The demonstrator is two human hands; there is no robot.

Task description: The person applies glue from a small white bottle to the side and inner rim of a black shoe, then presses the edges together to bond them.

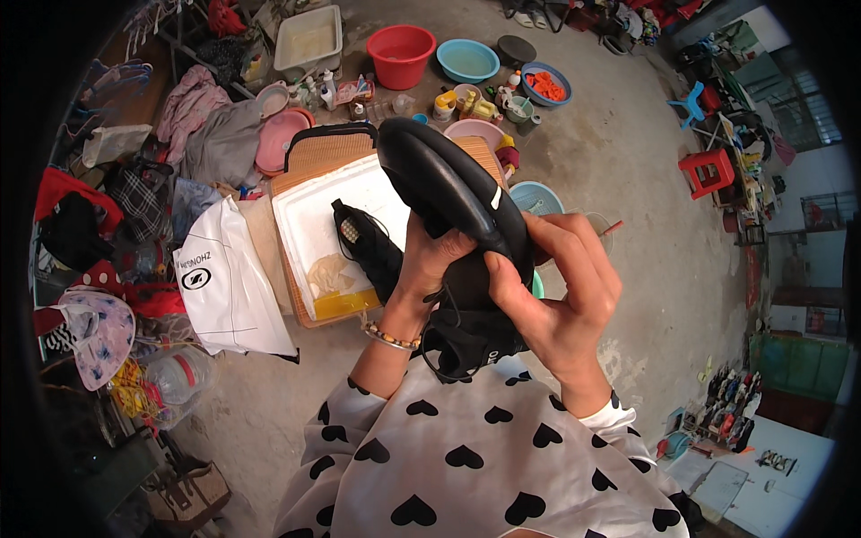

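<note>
Between my hands a black lace-up shoe (448,193) is held up close, its thick, smooth sole side turned toward me and its toe pointing away. My left hand (429,255) is closed around the shoe's left side, partly hidden behind it. At the right, my right hand (569,291) pinches the shoe's edge between thumb and fingers, near a small white mark. The laces and the opening of the shoe hang toward my body. A second black shoe (375,251) lies on the white foam lid or tray (300,211) just left of my left wrist.
Under the tray is a woven tan surface (327,152). Crumpled paper and a yellow strip (345,305) lie on the tray. A white bag (224,278) sits to the left. Beyond are a red basin (401,58), a blue basin (468,61) and several bottles. A red stool (706,173) stands right.
</note>
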